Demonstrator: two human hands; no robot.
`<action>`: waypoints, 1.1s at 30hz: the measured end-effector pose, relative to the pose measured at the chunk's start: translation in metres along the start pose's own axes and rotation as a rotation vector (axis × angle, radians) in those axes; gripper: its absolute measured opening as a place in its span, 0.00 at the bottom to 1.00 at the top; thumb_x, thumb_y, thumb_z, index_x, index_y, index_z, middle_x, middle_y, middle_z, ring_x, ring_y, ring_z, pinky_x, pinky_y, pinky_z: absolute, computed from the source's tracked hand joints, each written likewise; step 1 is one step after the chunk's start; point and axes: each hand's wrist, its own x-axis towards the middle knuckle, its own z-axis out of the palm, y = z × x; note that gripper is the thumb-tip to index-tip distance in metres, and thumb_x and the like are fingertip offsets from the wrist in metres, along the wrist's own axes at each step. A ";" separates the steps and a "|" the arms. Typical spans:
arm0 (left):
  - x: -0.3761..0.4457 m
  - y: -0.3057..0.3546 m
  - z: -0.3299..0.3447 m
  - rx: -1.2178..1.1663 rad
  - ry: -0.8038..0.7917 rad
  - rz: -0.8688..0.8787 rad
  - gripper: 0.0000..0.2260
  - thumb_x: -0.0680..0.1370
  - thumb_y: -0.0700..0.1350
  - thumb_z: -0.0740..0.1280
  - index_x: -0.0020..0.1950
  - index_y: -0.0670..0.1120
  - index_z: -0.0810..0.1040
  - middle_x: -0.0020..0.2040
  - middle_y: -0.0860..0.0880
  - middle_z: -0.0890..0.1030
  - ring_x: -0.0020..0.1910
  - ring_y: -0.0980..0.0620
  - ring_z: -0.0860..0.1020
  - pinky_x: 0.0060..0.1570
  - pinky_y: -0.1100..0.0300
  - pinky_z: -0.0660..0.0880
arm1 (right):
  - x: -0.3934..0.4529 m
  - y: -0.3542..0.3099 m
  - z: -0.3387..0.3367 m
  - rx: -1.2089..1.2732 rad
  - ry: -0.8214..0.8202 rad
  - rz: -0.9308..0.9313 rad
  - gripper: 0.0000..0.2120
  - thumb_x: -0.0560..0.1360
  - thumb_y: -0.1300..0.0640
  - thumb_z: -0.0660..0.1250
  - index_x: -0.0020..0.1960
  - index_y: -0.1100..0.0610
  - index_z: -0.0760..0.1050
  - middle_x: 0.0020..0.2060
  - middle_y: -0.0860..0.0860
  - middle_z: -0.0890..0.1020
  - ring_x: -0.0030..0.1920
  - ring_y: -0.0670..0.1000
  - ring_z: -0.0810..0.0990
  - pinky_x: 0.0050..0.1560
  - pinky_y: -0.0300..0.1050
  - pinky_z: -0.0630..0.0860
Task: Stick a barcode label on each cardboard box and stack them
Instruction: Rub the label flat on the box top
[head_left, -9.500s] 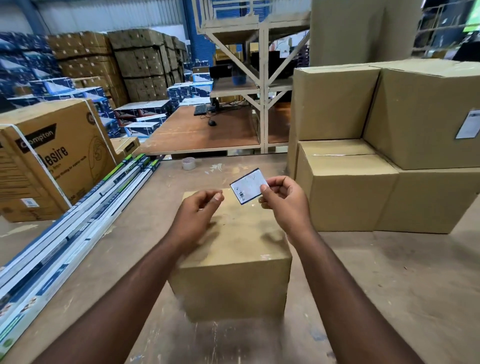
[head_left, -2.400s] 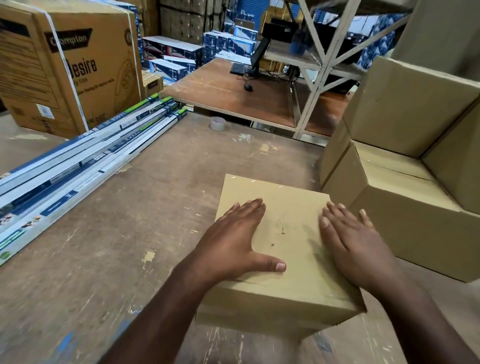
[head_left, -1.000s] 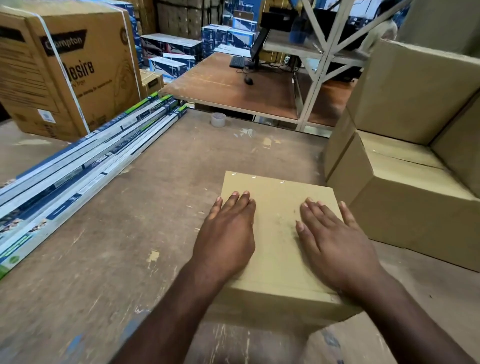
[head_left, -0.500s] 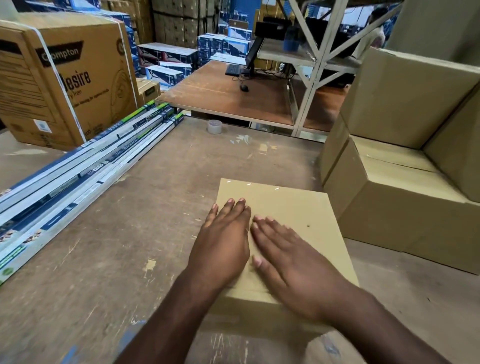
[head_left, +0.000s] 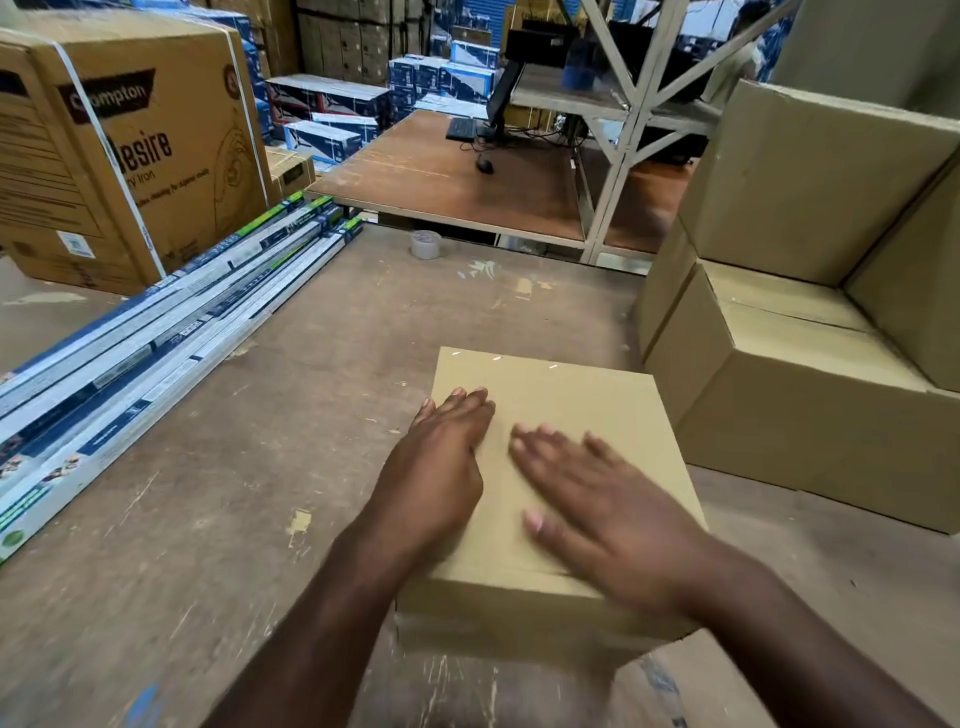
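A small cardboard box (head_left: 561, 415) sits on the worn wooden table (head_left: 260, 467), directly under both of the person's hands. The left hand (head_left: 436, 478) lies flat on the box's top near its left edge, fingers straight and close together, palm down, gripping nothing. The right hand (head_left: 602, 504) is spread flat just beside it, fingers fanned and pointing toward the left hand; it is blurred, so whether the palm presses the cardboard or hovers just over it cannot be told. It holds nothing. No label shows on the visible part of the top; anything beneath the palms is hidden. Off the right hand's outer side, near but apart from the small box, stands a stack of larger plain boxes (head_left: 810, 395), two levels high. Beyond the fingertips, at the table's far edge, sits a roll of tape (head_left: 426, 244). Out past the left hand, well apart, a bundle of long narrow cartons (head_left: 156, 332) lies along the table, with a big printed carton (head_left: 135, 145) behind it.
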 end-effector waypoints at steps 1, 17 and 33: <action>0.000 -0.002 -0.002 -0.015 -0.012 0.005 0.27 0.80 0.30 0.55 0.78 0.47 0.68 0.81 0.53 0.62 0.81 0.57 0.55 0.74 0.69 0.42 | 0.010 0.016 -0.001 -0.005 0.038 0.096 0.42 0.75 0.28 0.28 0.85 0.45 0.39 0.82 0.40 0.38 0.81 0.40 0.35 0.82 0.49 0.34; -0.006 -0.006 0.001 -0.010 0.019 0.034 0.26 0.82 0.34 0.56 0.79 0.48 0.66 0.81 0.54 0.62 0.81 0.57 0.56 0.75 0.69 0.40 | 0.009 0.000 -0.013 -0.194 0.092 0.243 0.43 0.78 0.29 0.29 0.85 0.50 0.45 0.84 0.46 0.48 0.83 0.45 0.40 0.81 0.55 0.33; -0.002 -0.006 0.006 0.008 0.005 0.044 0.26 0.81 0.34 0.57 0.79 0.48 0.66 0.81 0.52 0.61 0.81 0.56 0.55 0.79 0.61 0.43 | 0.004 -0.025 -0.005 -0.283 0.105 0.300 0.40 0.81 0.32 0.31 0.83 0.51 0.59 0.82 0.46 0.61 0.84 0.50 0.50 0.80 0.60 0.35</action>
